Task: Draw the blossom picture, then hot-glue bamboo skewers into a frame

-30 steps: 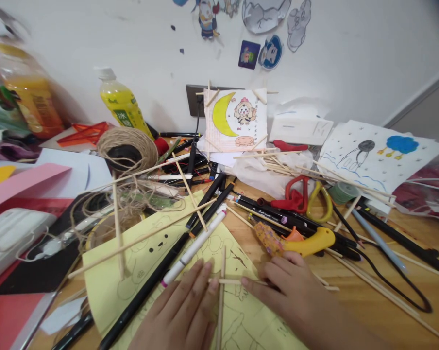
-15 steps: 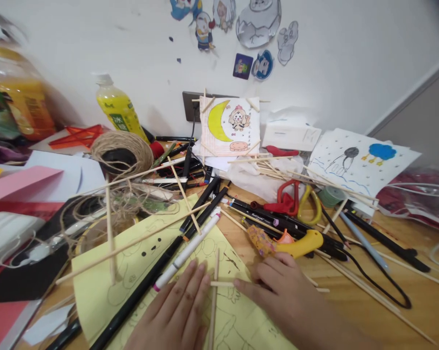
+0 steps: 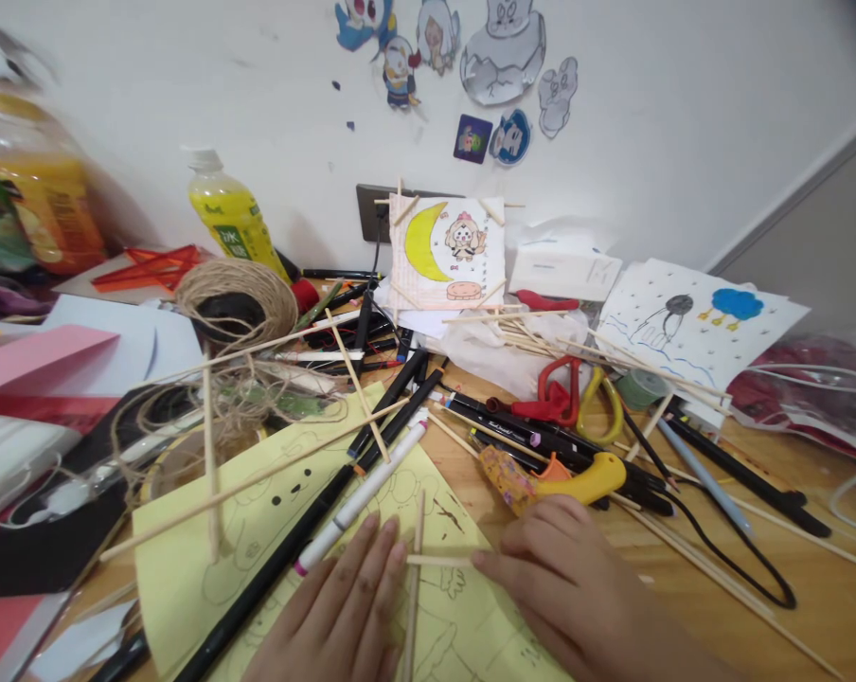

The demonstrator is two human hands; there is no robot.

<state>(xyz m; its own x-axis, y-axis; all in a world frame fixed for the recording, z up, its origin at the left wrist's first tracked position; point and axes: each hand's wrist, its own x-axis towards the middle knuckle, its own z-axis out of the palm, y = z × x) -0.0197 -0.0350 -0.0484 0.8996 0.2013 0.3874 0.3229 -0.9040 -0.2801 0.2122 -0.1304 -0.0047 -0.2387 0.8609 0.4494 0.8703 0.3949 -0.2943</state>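
My left hand [image 3: 343,611] lies flat with fingers stretched out on a yellow drawing sheet [image 3: 258,521], its fingertips pressing a thin upright wooden stick [image 3: 414,587]. My right hand [image 3: 566,592] rests beside it, fingers curled, the fingertips pushing on a short crosswise stick [image 3: 438,561] that meets the upright one. A yellow glue gun [image 3: 577,478] lies just beyond my right hand. A white marker [image 3: 361,502] and black pens [image 3: 286,559] cross the sheet by my left hand.
Jute twine [image 3: 240,294], more sticks [image 3: 258,474], red and yellow scissors [image 3: 574,393], pens and a black cable [image 3: 726,559] litter the wooden table [image 3: 775,530]. A yellow bottle [image 3: 229,213], drawings [image 3: 446,251] and pink paper [image 3: 37,355] stand behind.
Both hands stay pressed on the crossed sticks. The view has tilted upward slightly, so everything sits a little lower and leftward in frame.
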